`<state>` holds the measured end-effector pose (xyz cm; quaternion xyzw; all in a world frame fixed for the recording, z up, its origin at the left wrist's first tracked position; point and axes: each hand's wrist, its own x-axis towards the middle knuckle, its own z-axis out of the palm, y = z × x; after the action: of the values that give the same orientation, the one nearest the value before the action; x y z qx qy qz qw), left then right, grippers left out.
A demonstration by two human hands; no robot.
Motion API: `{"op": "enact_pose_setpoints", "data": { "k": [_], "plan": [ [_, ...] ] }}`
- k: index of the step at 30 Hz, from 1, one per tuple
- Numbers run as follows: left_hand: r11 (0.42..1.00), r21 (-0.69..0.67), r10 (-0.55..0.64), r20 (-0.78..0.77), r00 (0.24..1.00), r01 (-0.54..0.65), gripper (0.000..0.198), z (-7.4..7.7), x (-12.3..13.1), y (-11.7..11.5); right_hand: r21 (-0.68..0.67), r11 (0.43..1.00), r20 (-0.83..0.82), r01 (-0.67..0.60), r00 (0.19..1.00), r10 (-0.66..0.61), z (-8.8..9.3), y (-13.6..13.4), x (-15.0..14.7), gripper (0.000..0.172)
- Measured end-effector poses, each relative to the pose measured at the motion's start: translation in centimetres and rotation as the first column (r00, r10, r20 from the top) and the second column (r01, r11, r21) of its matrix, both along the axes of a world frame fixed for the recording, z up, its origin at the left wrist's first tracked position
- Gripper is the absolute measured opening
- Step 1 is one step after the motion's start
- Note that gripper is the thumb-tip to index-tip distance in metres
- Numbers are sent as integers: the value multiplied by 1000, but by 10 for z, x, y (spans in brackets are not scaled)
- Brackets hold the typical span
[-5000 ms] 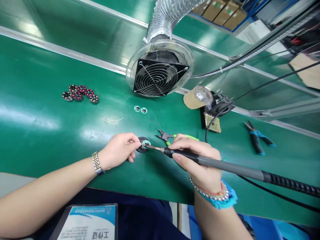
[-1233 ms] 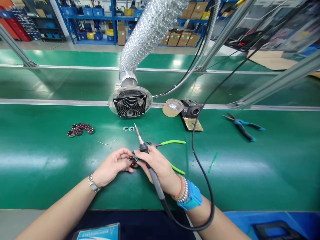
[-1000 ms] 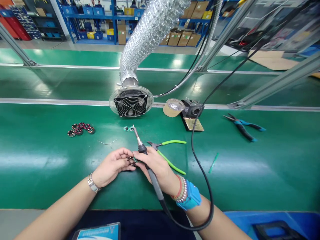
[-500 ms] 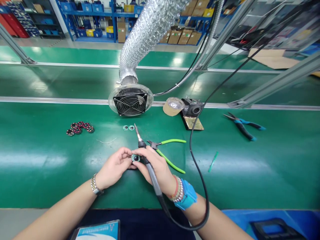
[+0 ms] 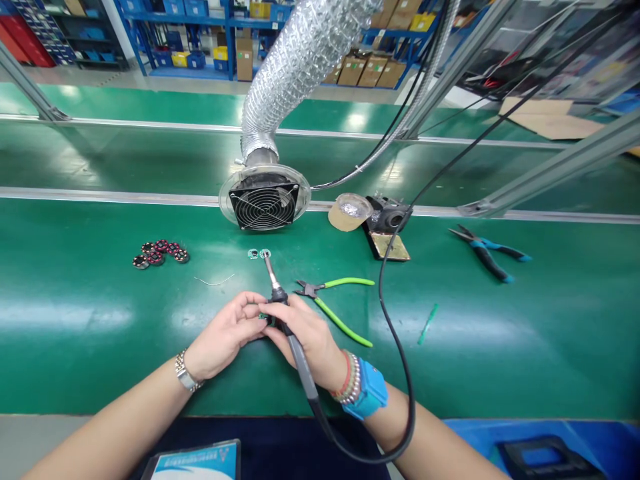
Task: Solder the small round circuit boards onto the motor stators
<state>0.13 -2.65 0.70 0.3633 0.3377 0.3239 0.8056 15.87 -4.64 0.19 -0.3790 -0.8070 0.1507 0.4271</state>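
The small round part [image 5: 263, 316] sits between both hands' fingertips, neither clearly nearer: at one o'clock from the left hand [image 5: 235, 330], pinching it, and ten from the right hand [image 5: 307, 333], which grips the soldering iron [image 5: 301, 360], axis eleven-to-five, and seems to pinch the part too. Its green face, plain half a second ago, is mostly hidden.

Bright light; whitish glare patches the green tabletop [image 5: 500, 387]; background clutter [image 5: 590, 60] at upper right blurs.

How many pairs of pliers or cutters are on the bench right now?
2. The green-handled cutters lie beside the right hand; the blue-and-black pliers lie farther to the right. Neither looks covered.
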Motion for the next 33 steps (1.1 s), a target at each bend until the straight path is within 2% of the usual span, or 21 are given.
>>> {"op": "enact_pose_setpoints", "data": {
  "k": [4,8,11,15,16,17,19,22,24,26,29,33],
  "plan": [
    [1000,29,9,-11,1000,-9,25,-2,1,0,-5,1000,-18,-29,999,29,1,-1,1,35],
    [995,-61,69,-114,991,-76,27,8,-9,14,44,993,-86,112,990,-108,17,-5,15,41],
    [989,-6,143,-215,966,-148,17,23,-29,45,39,966,-187,254,952,-243,26,-7,31,44],
    [954,200,279,-314,908,-224,16,39,-57,112,-101,924,-298,368,875,-381,21,-5,46,41],
    [932,279,332,-401,853,-232,14,40,-61,132,-140,915,-310,380,860,-405,18,-4,48,39],
    [901,375,398,-515,759,-218,14,39,-64,152,-170,906,-311,388,851,-423,16,-2,50,38],
    [860,459,484,-589,647,-225,19,36,-67,193,-192,891,-295,411,842,-451,14,1,52,37],
    [800,569,584,-667,462,-191,21,29,-68,246,-133,886,-266,444,845,-464,17,4,53,35],
    [769,627,627,-700,341,-126,23,25,-67,273,-66,899,-235,433,869,-436,20,6,55,34],
    [751,659,648,-720,248,-46,25,20,-65,292,-14,909,-183,416,893,-411,23,7,56,35],
    [751,657,641,-751,162,72,33,12,-64,308,6,908,-148,419,898,-413,24,9,58,36],
    [749,629,622,-776,105,210,51,14,-70,304,-37,890,-170,454,875,-453,23,7,57,34]
  ]
}}
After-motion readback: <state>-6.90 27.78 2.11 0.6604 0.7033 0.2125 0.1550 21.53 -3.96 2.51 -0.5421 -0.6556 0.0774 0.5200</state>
